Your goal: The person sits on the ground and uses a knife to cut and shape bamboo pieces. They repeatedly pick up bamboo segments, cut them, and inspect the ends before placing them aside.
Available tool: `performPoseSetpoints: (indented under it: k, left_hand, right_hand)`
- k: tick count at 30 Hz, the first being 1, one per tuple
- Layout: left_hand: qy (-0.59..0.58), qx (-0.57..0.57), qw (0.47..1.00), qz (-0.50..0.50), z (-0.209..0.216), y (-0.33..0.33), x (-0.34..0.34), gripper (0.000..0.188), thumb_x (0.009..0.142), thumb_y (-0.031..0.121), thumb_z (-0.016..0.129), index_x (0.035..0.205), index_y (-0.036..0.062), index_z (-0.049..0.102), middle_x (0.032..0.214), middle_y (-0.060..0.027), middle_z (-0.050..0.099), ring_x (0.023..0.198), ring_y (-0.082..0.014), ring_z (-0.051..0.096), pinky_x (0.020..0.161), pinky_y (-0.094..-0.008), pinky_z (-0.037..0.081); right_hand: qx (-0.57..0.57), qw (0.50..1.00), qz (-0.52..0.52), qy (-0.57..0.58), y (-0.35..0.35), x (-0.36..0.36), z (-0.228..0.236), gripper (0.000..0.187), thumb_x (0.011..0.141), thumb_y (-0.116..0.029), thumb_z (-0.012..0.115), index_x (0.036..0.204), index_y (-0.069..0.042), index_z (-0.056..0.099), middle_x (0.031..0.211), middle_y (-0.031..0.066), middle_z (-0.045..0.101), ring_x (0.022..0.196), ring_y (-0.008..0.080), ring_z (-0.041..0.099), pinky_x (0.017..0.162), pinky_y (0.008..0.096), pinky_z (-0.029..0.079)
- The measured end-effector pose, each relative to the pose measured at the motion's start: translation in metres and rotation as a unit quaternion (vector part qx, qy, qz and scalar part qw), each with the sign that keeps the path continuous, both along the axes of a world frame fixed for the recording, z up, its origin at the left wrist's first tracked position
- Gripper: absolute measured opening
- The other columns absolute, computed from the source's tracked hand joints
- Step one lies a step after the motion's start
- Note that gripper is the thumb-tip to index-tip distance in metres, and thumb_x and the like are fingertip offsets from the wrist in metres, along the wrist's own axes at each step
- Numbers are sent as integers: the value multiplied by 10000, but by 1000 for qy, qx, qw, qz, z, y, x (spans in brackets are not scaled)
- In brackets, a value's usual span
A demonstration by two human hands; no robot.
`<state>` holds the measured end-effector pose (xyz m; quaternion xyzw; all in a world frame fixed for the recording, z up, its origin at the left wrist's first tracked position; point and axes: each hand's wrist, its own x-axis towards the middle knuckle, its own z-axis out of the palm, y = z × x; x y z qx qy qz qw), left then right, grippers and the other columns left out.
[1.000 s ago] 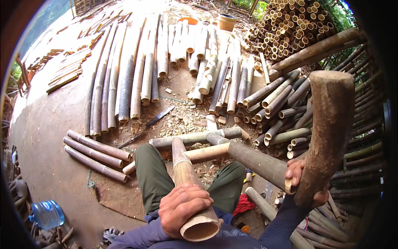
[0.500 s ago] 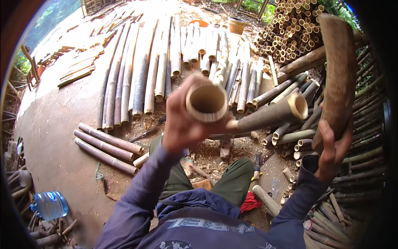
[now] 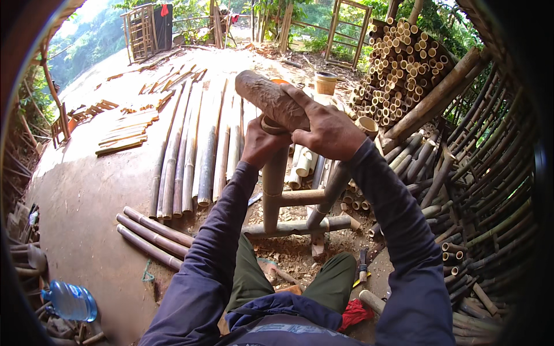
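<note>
A thick, rough wooden club (image 3: 262, 95) lies across the top end of an upright bamboo tube (image 3: 273, 193). My right hand (image 3: 332, 130) is closed around the club's near right part. Just below it, my left hand (image 3: 262, 144) grips the tube near its rim. A short bamboo crosspiece (image 3: 303, 198) joins this tube to a second, slanting bamboo tube (image 3: 336, 190), which has an open upper end. Both tubes stand on a horizontal bamboo pole (image 3: 294, 226) in front of my knees. The club and my hands hide most of the tube's mouth.
Long bamboo poles (image 3: 173, 155) lie in rows ahead, with three shorter poles (image 3: 153, 233) at left. Cut bamboo is stacked (image 3: 404, 69) at far right. A blue water jug (image 3: 70, 301) lies at lower left. A chisel-like tool (image 3: 362, 265) and red cloth (image 3: 355, 314) lie near my right knee.
The club has swung from raised at the right to the top of the left tube. My left hand still holds that tube. The view has tilted up, showing more background.
</note>
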<state>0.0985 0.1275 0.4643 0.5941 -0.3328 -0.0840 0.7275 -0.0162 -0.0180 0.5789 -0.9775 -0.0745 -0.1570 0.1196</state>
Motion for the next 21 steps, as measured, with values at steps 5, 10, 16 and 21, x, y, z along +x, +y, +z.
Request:
performPoseSetpoints:
  k: [5, 10, 16, 21]
  left_hand:
    - [-93, 23, 994, 55, -6, 8, -20, 435, 721, 109, 902, 1095, 0, 706, 940, -65, 761, 833, -129, 735, 752, -299, 618]
    - [-53, 3, 998, 39, -1, 16, -15, 426, 720, 114, 902, 1089, 10, 717, 927, -41, 760, 844, -112, 721, 766, -295, 604]
    - [-18, -39, 999, 4, -11, -6, -1, 388, 765, 110, 873, 1104, -5, 722, 991, -74, 779, 867, -129, 728, 773, -311, 604]
    - [-44, 2, 999, 0, -21, 2, 26, 302, 751, 166, 881, 971, -3, 762, 909, -65, 776, 820, -139, 724, 740, -313, 594]
  right_hand:
    - [94, 990, 99, 38, 10, -9, 45, 925, 824, -202, 732, 1616, 24, 312, 1572, 305, 452, 1474, 383, 448, 1257, 387, 323]
    - [227, 963, 16, -146, 37, -54, 117, 857, 882, -174, 690, 1626, -21, 292, 1399, 322, 610, 1256, 405, 651, 1080, 423, 511]
    - [99, 990, 2, 96, 9, -5, 2, 1014, 834, -280, 747, 1658, -46, 205, 1541, 317, 470, 1415, 442, 497, 1209, 448, 382]
    - [154, 988, 7, -9, -21, -15, 29, 869, 866, -264, 728, 1617, -81, 329, 1471, 309, 530, 1343, 432, 548, 1181, 454, 407]
